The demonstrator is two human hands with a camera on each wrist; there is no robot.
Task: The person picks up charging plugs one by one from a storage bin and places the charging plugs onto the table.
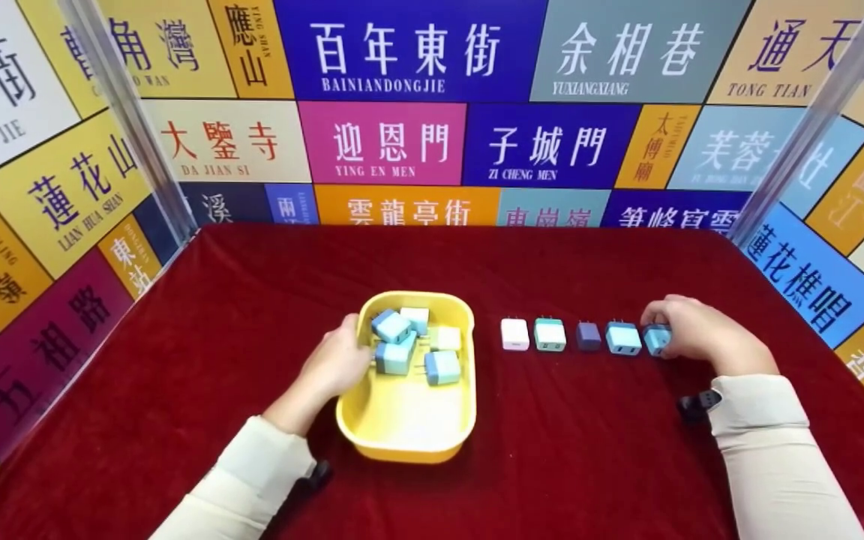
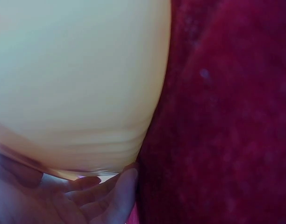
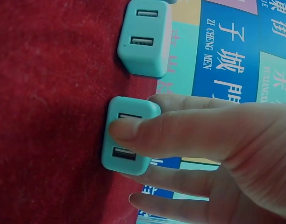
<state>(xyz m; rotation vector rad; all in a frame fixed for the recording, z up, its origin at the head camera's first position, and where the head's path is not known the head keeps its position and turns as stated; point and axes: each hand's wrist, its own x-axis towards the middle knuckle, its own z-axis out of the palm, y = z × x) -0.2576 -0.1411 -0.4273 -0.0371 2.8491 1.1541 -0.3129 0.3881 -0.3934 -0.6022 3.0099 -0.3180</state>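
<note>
My right hand (image 1: 694,330) pinches a light-blue and dark-blue USB wall charger (image 1: 655,343) at the right end of a row. In the right wrist view the thumb lies across the face with two ports of this charger (image 3: 136,161), and fingers are behind it. Beside it stands another two-port blue charger (image 1: 623,339). Further left in the row are a small dark-blue charger (image 1: 588,337), a white and green charger (image 1: 550,335) and a white charger (image 1: 514,334). My left hand (image 1: 336,361) grips the left rim of a yellow bin (image 1: 406,451).
In the bin's far half lie several chargers, among them a blue one (image 1: 442,368) and a pale green one (image 1: 445,338). Dark red cloth (image 1: 589,450) covers the table. Printed sign panels (image 1: 387,142) and metal posts (image 1: 799,120) stand around its back and sides.
</note>
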